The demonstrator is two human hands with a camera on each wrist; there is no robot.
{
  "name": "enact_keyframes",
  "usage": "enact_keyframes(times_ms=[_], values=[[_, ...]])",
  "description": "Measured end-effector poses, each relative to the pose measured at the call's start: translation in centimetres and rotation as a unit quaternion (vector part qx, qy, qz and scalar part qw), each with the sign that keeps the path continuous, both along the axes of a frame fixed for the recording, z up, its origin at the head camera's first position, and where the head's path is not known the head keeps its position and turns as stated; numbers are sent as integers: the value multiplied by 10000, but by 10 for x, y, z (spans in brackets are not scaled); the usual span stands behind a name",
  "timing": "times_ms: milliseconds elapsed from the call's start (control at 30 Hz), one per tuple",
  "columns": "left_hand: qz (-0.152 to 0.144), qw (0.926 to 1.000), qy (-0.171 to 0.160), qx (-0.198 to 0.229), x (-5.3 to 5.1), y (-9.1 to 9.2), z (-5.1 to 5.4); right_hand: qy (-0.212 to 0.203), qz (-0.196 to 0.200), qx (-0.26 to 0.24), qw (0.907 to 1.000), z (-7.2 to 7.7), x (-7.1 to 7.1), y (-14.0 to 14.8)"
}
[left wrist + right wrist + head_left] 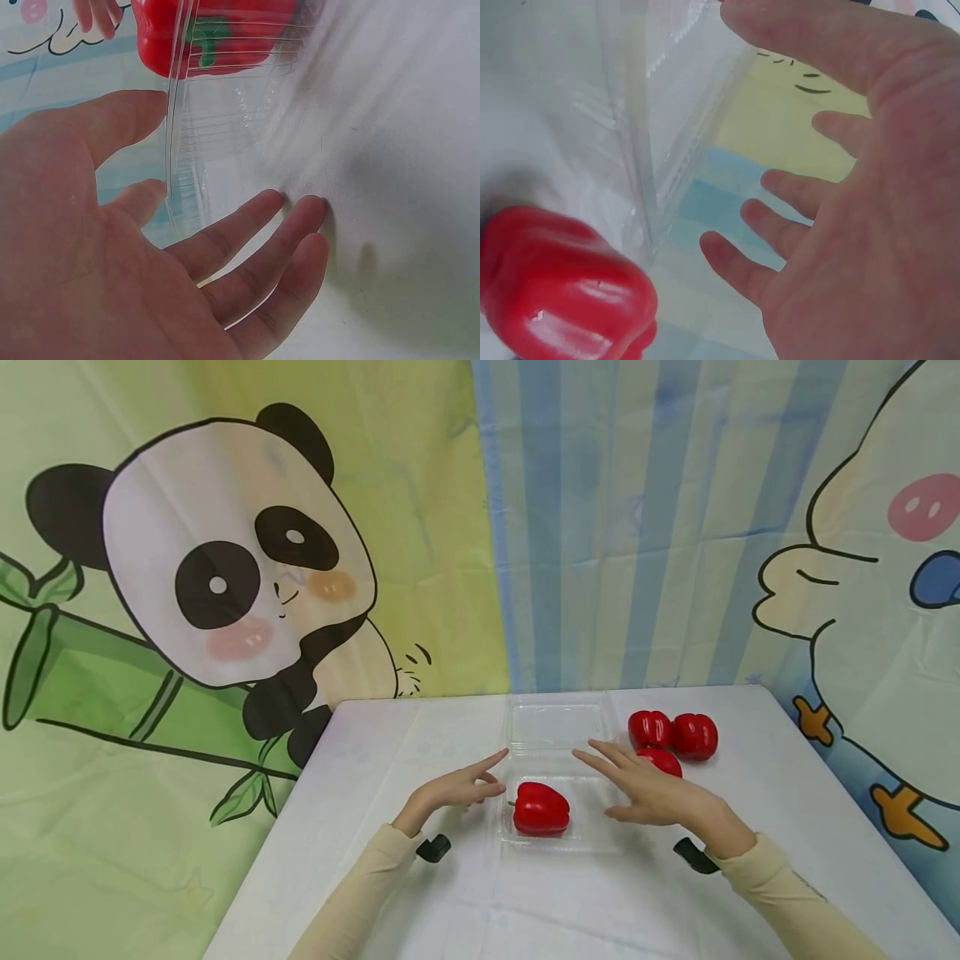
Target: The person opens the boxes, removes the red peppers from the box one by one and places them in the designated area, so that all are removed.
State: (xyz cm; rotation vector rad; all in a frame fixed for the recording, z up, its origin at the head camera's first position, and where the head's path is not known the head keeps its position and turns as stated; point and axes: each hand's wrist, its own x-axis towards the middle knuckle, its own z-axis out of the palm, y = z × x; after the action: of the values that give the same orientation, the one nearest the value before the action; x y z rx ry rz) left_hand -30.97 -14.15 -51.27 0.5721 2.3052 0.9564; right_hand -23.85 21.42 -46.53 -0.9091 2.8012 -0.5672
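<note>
A red bell pepper (541, 809) with a green stem lies on its side in the left part of a clear plastic clamshell box (558, 846). The box's lid (558, 727) is folded back, away from the person. My left hand (456, 787) is at the left edge of the box, fingers spread; in the left wrist view its thumb and a fingertip appear at the rim (174, 135), though contact is unclear. Over the box's right side hovers my right hand (651, 789), fingers extended and holding nothing. A loose pepper (570, 292) shows beside the box in the right wrist view.
Behind the right hand, three more red peppers sit on the white table (420, 902): one at left (649, 729), one at right (695, 737), and one in front (662, 763), partly covered by the hand. A printed cartoon curtain (420, 527) hangs along the table's back.
</note>
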Motion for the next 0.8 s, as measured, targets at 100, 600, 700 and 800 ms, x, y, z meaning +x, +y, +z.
enact_keyframes(times_ms=[100,600,700,800], values=[[-5,10000,13,1,0,0,0,-21,157,32,9999,1,0,-5],[17,10000,-2,80,-1,1,0,-90,865,457,9952,4,-3,-33],[15,10000,-15,82,-1,0,-1,-12,1000,583,9933,2,-4,-38],[1,10000,-26,72,-1,0,-1,-14,1120,659,9915,0,-3,-44]])
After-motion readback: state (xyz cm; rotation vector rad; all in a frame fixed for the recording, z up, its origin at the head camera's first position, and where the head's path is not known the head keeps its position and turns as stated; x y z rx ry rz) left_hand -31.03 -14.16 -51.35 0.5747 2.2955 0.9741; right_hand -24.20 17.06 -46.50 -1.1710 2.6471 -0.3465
